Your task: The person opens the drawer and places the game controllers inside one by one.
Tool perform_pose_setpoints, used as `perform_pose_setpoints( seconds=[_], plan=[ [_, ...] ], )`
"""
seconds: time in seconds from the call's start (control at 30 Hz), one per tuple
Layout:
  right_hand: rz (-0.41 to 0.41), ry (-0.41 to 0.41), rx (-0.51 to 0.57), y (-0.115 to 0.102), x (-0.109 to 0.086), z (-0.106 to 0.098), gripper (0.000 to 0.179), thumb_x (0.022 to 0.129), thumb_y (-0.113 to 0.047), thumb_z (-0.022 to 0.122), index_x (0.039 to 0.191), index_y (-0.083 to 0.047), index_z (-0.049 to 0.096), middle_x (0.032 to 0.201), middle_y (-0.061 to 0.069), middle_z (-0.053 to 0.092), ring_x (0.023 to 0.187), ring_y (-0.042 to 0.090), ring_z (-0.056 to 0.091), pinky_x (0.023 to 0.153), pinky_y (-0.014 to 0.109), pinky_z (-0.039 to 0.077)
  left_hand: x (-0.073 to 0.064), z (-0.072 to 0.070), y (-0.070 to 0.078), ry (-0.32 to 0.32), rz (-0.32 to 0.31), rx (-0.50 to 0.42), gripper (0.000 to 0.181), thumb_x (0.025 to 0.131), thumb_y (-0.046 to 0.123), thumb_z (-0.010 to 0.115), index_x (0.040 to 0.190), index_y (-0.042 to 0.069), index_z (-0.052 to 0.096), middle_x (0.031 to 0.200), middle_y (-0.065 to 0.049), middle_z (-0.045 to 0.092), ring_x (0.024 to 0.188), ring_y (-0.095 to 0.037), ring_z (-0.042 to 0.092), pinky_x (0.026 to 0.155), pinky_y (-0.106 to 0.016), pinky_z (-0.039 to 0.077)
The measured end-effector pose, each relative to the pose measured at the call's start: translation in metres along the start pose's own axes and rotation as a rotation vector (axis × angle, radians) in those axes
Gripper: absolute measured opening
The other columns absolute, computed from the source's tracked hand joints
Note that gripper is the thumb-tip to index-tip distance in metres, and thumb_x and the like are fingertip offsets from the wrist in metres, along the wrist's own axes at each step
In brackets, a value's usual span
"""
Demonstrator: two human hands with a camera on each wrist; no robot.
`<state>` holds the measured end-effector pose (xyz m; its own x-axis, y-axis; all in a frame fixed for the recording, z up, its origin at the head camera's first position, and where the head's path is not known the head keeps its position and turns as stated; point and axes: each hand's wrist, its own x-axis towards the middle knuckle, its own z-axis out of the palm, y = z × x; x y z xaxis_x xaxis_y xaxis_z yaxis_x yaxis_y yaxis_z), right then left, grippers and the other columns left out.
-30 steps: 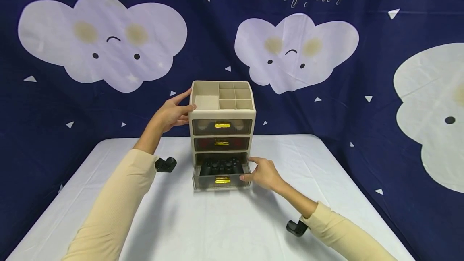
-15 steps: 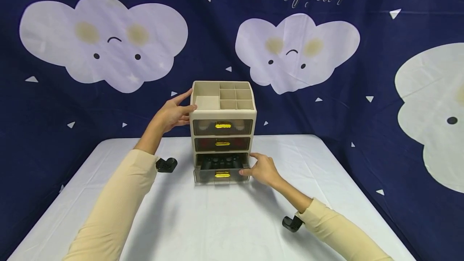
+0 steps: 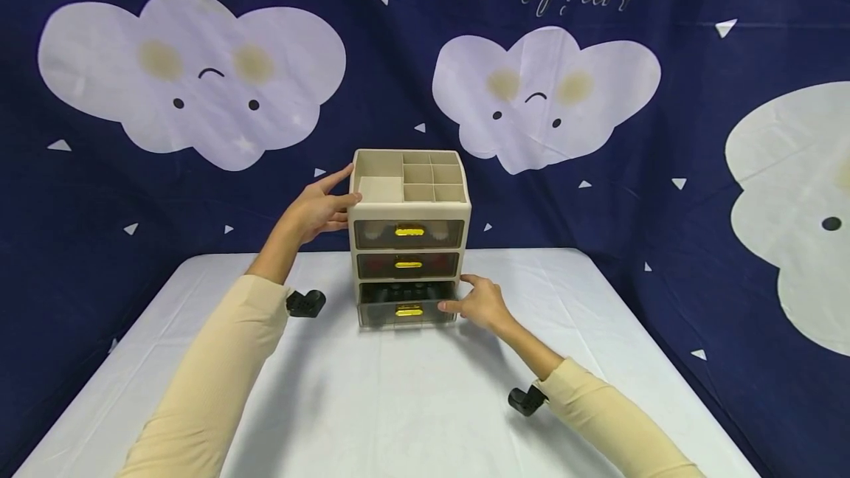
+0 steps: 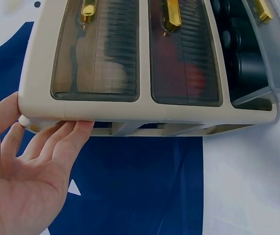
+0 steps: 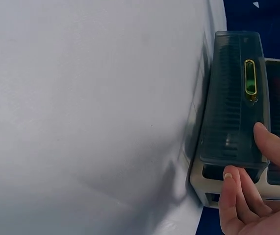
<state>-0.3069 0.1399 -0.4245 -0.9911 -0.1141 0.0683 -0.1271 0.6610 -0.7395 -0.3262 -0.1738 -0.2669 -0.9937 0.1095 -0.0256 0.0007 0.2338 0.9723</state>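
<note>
A cream drawer organizer stands at the back of the table, with three smoky see-through drawers with gold handles. Its bottom drawer is partly pulled out and holds a black game controller, mostly hidden now. My left hand grips the organizer's upper left edge, thumb at the top rim and fingers along the side wall. At the bottom drawer's right front corner, my right hand has its thumb on the front panel and its fingers by the side.
Divided compartments top the organizer. The upper drawer and middle drawer are closed, with pale and reddish contents dimly visible. A white cloth covers the table; a dark blue cloud-print curtain hangs close behind.
The bottom drawer has slid inward, covering more of the game controller. My right hand has moved with it toward the organizer. The left hand keeps its place on the upper edge.
</note>
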Motion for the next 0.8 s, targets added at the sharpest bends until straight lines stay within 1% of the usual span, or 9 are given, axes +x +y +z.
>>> perform_pose_setpoints(
  seconds=[0.17,0.3,0.4,0.6,0.8],
  plan=[
    [-0.006,0.007,0.032,0.002,0.006,0.001,0.085,0.073,-0.036,0.092,0.141,0.001,0.057,0.063,0.010,0.072,0.068,0.032,0.074,0.076,0.037,0.059,0.000,0.001,-0.001,-0.003,0.004,0.001,0.074,0.104,0.022,0.060,0.162,0.042,0.017,0.155,-0.021,0.043,0.129,-0.037,0.060,0.107,-0.047,0.051],
    [-0.004,0.014,0.057,0.002,0.009,0.001,0.079,0.074,-0.033,0.092,0.137,0.002,0.060,0.061,0.006,0.071,0.068,0.033,0.075,0.066,0.030,0.056,0.000,0.000,-0.002,-0.006,0.009,0.006,0.074,0.105,0.023,0.059,0.162,0.043,0.017,0.153,-0.021,0.046,0.129,-0.037,0.060,0.108,-0.047,0.051],
    [0.006,0.018,0.056,0.002,0.011,0.002,0.076,0.074,-0.034,0.092,0.133,0.004,0.062,0.061,0.004,0.071,0.067,0.032,0.074,0.064,0.029,0.055,-0.001,0.000,-0.002,-0.007,0.008,0.000,0.073,0.105,0.022,0.059,0.161,0.043,0.018,0.153,-0.021,0.045,0.129,-0.037,0.060,0.108,-0.047,0.051],
    [0.009,0.051,0.039,0.004,0.015,0.004,0.070,0.072,-0.037,0.092,0.123,0.004,0.066,0.062,0.005,0.072,0.064,0.024,0.073,0.069,0.032,0.056,-0.001,-0.001,-0.001,-0.012,0.004,-0.010,0.074,0.105,0.022,0.059,0.162,0.042,0.017,0.156,-0.020,0.042,0.131,-0.038,0.058,0.109,-0.048,0.050],
    [0.024,0.065,0.043,0.004,0.019,0.006,0.065,0.074,-0.036,0.091,0.118,0.004,0.065,0.063,0.006,0.073,0.069,0.029,0.074,0.064,0.031,0.054,0.000,0.000,-0.001,-0.009,0.003,-0.013,0.073,0.105,0.022,0.060,0.161,0.043,0.018,0.156,-0.020,0.043,0.131,-0.037,0.058,0.109,-0.047,0.050]
  ],
)
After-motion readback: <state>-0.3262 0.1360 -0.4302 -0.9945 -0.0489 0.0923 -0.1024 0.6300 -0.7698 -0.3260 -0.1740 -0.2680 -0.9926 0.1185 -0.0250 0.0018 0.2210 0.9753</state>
